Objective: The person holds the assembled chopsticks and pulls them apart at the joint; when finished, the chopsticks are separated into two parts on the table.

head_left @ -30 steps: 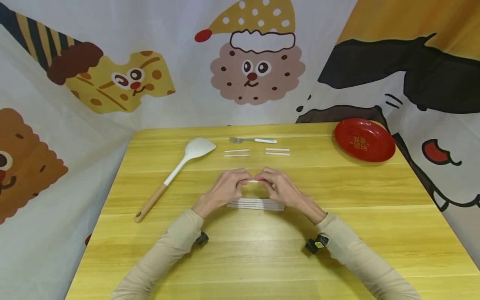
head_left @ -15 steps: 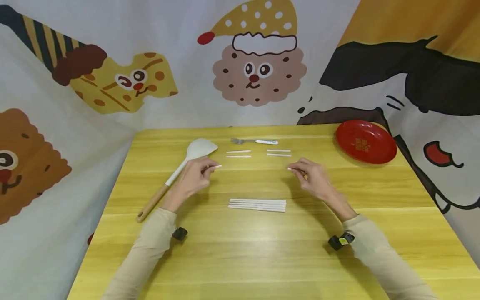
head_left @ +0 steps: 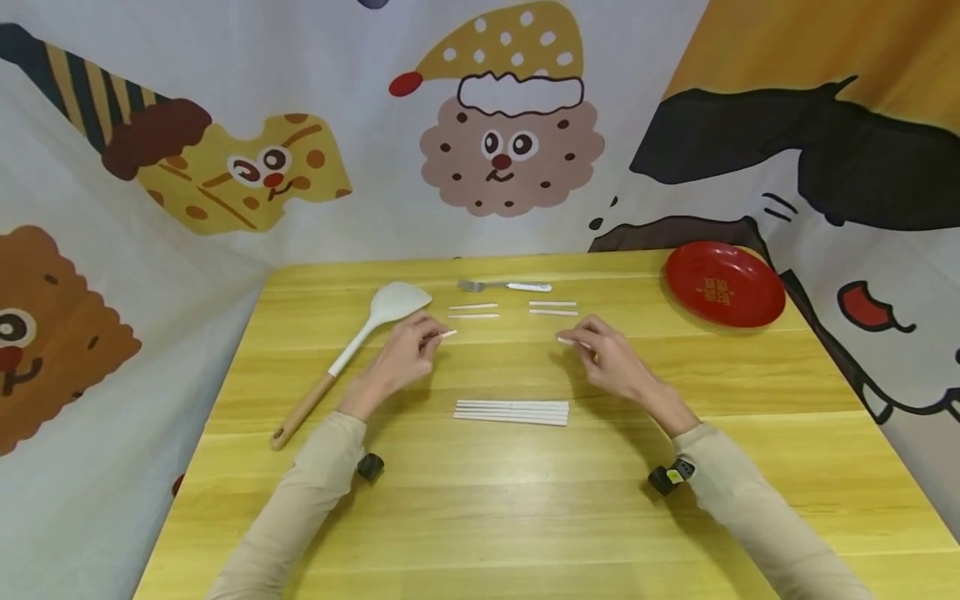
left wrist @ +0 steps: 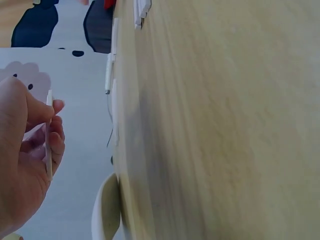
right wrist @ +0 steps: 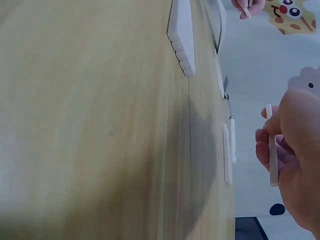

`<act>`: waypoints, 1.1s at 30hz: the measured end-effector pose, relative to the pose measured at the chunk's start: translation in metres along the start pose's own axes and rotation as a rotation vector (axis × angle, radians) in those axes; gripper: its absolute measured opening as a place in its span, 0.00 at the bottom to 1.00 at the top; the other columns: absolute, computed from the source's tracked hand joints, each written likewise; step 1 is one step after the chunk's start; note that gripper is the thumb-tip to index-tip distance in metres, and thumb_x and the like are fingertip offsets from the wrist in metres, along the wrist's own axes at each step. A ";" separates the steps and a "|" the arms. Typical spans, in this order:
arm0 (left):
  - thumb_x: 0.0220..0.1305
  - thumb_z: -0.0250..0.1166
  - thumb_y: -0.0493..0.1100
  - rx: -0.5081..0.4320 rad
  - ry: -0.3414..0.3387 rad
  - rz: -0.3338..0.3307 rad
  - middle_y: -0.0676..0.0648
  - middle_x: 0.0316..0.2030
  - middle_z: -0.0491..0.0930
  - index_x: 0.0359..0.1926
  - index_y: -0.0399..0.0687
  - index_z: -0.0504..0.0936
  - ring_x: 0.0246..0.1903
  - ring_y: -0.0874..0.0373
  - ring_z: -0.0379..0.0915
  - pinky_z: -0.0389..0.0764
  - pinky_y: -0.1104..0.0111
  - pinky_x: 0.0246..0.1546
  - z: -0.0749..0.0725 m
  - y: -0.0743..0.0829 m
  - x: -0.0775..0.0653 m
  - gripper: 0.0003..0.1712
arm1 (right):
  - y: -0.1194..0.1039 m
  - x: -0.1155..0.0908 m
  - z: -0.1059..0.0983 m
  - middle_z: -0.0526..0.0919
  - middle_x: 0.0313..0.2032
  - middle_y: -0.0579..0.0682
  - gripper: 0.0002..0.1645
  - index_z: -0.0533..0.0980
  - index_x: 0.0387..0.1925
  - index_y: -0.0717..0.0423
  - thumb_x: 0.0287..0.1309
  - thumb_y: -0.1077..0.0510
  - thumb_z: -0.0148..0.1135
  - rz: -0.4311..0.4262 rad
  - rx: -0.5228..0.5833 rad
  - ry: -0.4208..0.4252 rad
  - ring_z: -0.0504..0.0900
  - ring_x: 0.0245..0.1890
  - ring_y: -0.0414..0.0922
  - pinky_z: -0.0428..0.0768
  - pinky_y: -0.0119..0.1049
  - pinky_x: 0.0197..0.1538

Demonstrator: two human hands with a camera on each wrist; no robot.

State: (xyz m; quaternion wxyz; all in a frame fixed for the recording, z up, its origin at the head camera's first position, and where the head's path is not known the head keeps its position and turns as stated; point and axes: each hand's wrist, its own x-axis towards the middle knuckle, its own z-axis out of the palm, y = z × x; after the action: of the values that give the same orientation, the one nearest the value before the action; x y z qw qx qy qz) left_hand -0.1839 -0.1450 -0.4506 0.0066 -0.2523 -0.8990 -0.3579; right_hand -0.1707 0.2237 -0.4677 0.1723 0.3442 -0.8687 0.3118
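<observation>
My left hand pinches a short, thin white stick between thumb and fingers, raised above the table. Another short white stick is pinched by my right hand, also off the surface. Between and nearer than the hands lies a row of several longer white sticks, side by side. Beyond the hands are two pairs of short sticks: a left pair and a right pair. In both wrist views the fingers curl round the held pieces, partly hiding them.
A white spatula with a wooden handle lies beside my left hand, its head just behind the fingers. A fork with a patterned handle lies at the back. The red plate sits at the back right corner. A printed cloth hangs behind the table.
A second ago both hands held a white stick together at the middle. They then moved apart, each with a short piece, and have since come slightly closer together.
</observation>
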 end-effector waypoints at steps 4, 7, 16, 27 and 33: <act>0.71 0.57 0.33 0.015 -0.007 0.004 0.45 0.43 0.80 0.51 0.38 0.84 0.39 0.55 0.77 0.82 0.64 0.42 0.006 -0.003 0.009 0.13 | 0.003 0.007 0.002 0.81 0.36 0.57 0.18 0.85 0.46 0.64 0.56 0.78 0.60 0.023 -0.007 0.009 0.74 0.30 0.42 0.75 0.32 0.30; 0.71 0.60 0.35 0.046 0.008 0.018 0.45 0.43 0.82 0.49 0.40 0.85 0.42 0.54 0.78 0.82 0.62 0.46 0.011 -0.004 0.018 0.10 | 0.007 0.012 0.004 0.81 0.37 0.58 0.15 0.85 0.45 0.65 0.58 0.77 0.61 0.051 -0.012 0.020 0.78 0.32 0.46 0.80 0.38 0.33; 0.71 0.62 0.35 0.069 -0.029 0.000 0.44 0.44 0.83 0.49 0.40 0.86 0.44 0.52 0.79 0.83 0.62 0.48 0.026 -0.004 0.050 0.10 | 0.022 0.029 0.016 0.82 0.38 0.58 0.11 0.85 0.44 0.63 0.63 0.72 0.62 0.140 -0.035 -0.027 0.81 0.37 0.50 0.83 0.45 0.41; 0.70 0.63 0.35 0.104 -0.089 -0.017 0.43 0.47 0.82 0.49 0.39 0.86 0.45 0.51 0.80 0.84 0.64 0.48 0.046 -0.002 0.077 0.10 | 0.036 0.048 0.040 0.86 0.38 0.59 0.08 0.86 0.40 0.63 0.61 0.70 0.65 0.120 -0.093 -0.033 0.83 0.41 0.55 0.82 0.49 0.49; 0.70 0.64 0.36 0.088 -0.119 -0.051 0.46 0.44 0.82 0.49 0.43 0.87 0.43 0.54 0.79 0.83 0.65 0.48 0.051 -0.005 0.085 0.10 | 0.037 0.052 0.045 0.86 0.39 0.59 0.08 0.86 0.41 0.63 0.61 0.71 0.65 0.187 -0.072 -0.078 0.83 0.41 0.54 0.85 0.47 0.47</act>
State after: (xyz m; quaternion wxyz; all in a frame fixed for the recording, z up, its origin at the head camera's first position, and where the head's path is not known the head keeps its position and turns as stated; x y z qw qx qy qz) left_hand -0.2513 -0.0769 -0.4754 -0.0450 -0.2495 -0.9189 -0.3023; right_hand -0.2371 0.1890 -0.4902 0.1208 0.2670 -0.9137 0.2816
